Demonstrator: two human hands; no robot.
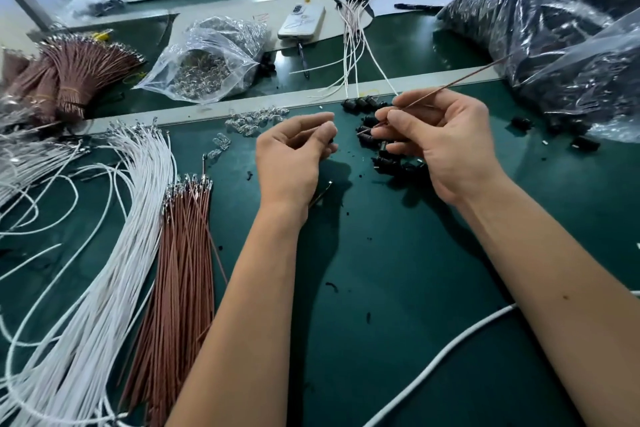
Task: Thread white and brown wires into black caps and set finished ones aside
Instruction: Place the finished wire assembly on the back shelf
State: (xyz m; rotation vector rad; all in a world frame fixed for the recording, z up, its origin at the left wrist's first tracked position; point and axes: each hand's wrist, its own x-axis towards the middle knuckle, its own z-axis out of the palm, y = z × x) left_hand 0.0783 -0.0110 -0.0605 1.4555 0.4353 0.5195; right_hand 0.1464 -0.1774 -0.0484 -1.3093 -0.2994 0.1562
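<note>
Your right hand (pixel 438 146) pinches one brown wire (pixel 453 83) between thumb and fingers; the wire slants up and right toward the big bag (pixel 554 10), its near tip poking out left of your fingertips. Your left hand (pixel 294 152) has its fingers curled round a small black cap (pixel 330 141), only a sliver showing, so I can't tell how it sits. The two hands are close but apart, over the green mat (pixel 381 270).

Counting now. Loose caps (pixel 367 140) lie under and beside your right hand, a dozen or so, partly hidden, so no exact number. Three finished pieces (pixel 362 102) sit in a row at the mat's far edge, white wires running away from them. Further back, one bunch (pixel 351 10) of finished ones, too tight to count. A few more caps lie near the bag's mouth.

On your left: one sheaf of brown wires (pixel 183 253), one larger sheaf of white wires (pixel 104 253), too many to count. One tied brown bundle (pixel 79 73) lies at far left.

Containers: two bags. The small clear bag (pixel 207 59) holds clear glass bulbs, with more bulbs (pixel 252 120) spilled on the mat. The big bag at right is packed with dark parts. One phone (pixel 301 22) lies at the back.
</note>
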